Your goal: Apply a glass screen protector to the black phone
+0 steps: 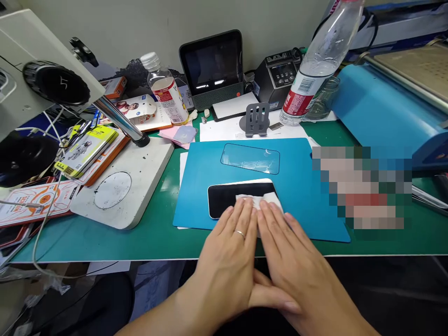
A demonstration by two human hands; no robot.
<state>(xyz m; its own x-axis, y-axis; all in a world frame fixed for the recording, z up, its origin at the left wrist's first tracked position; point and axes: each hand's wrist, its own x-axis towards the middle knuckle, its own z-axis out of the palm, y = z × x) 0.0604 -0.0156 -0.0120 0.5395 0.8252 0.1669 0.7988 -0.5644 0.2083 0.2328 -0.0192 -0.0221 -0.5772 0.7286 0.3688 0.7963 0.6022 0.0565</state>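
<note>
As both hands press a white wipe (257, 200) onto a black-fronted phone (224, 200), the step in hand looks to be cleaning its screen. The left hand (229, 252), with a ring on one finger, and the right hand (296, 252) lie side by side, palms down. Their fingers are straight, with only narrow gaps, laid flat over the wipe rather than curled around it; the left thumb reaches across to the right hand. The phone lies face up on a blue mat (196, 186), directly under the fingertips, its bare end showing to their left and its other end hidden beneath wipe and fingers.

Just beyond the fingertips, apart from the phone, a clear, dark-edged glass sheet (250, 159) lies flat on the same mat. Farther ahead of the fingers is a small grey stand (257, 119); a bottle (304, 93) leans to its right.

The next move seems to call for even, light pressure, carrying the wipe leftward from the fingers' present spot, so the uncovered screen gets the same pass without the phone sliding.
</note>
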